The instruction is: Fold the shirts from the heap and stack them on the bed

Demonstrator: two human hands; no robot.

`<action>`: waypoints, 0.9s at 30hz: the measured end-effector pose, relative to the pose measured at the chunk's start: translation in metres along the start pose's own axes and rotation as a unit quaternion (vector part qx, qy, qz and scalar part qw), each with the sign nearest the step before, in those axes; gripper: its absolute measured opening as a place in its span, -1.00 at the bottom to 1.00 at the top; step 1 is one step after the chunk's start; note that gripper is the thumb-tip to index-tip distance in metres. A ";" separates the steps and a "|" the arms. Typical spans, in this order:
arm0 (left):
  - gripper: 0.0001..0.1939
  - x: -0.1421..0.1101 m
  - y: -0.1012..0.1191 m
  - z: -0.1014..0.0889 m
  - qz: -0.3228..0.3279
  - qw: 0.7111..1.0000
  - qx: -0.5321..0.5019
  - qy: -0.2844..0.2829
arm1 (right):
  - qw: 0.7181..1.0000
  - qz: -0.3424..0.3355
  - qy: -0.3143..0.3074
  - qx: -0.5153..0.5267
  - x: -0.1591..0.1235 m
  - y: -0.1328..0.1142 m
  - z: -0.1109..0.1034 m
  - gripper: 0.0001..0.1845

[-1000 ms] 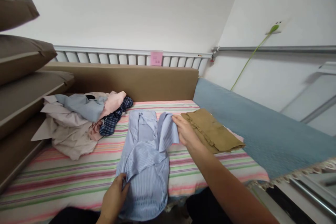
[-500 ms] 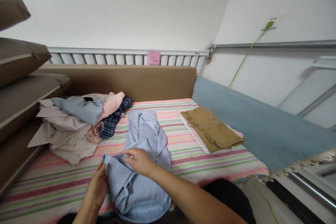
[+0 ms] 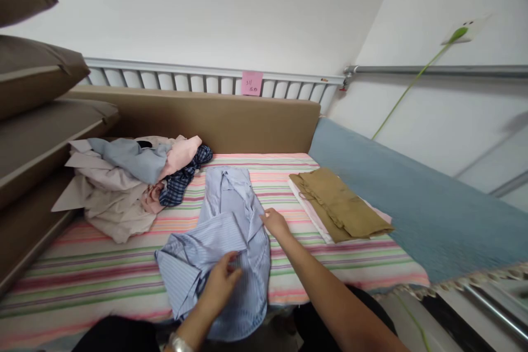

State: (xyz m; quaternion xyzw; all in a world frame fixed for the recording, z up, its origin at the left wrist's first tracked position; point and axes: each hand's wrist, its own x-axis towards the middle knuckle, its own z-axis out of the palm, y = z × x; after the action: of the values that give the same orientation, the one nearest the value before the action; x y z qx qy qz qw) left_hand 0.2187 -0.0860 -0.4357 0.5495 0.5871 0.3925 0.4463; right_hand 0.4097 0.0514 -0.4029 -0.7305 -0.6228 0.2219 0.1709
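Note:
A light-blue striped shirt (image 3: 253, 286) lies lengthwise on the striped bedspread, its near left part folded over in loose creases. My left hand (image 3: 220, 285) hovers over the lower middle of the shirt, thumb and fingers apart, with nothing in it. At the shirt's right edge, about halfway up, the fingertips of my right hand (image 3: 275, 224) are pinched together on the fabric. To the right is a folded olive-brown garment (image 3: 342, 203) on top of paler folded cloth.
A rumpled heap of clothes (image 3: 119, 176) lies at the left beside stacked brown cushions (image 3: 37, 137). A brown padded board (image 3: 214, 126) and a white radiator (image 3: 165, 80) line the back. Blue padding (image 3: 371, 176) borders the right side. A green cord (image 3: 404, 93) hangs from a wall socket.
My right hand has moved from the shirt's folded left part to its right edge. My left hand has left the shirt's left edge and come right, over the shirt. The folded part lies flatter.

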 end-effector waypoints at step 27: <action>-0.87 0.024 0.025 0.028 -0.023 0.975 0.219 0.009 | 1.000 -0.003 0.024 0.017 0.065 -0.011 0.014 -0.63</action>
State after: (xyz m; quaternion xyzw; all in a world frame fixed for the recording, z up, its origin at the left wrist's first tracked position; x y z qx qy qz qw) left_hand 0.2533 -0.0607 -0.4220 0.6171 0.6752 0.2486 0.3187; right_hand 0.4015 0.1170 -0.4159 -0.7309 -0.6167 0.2142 0.1989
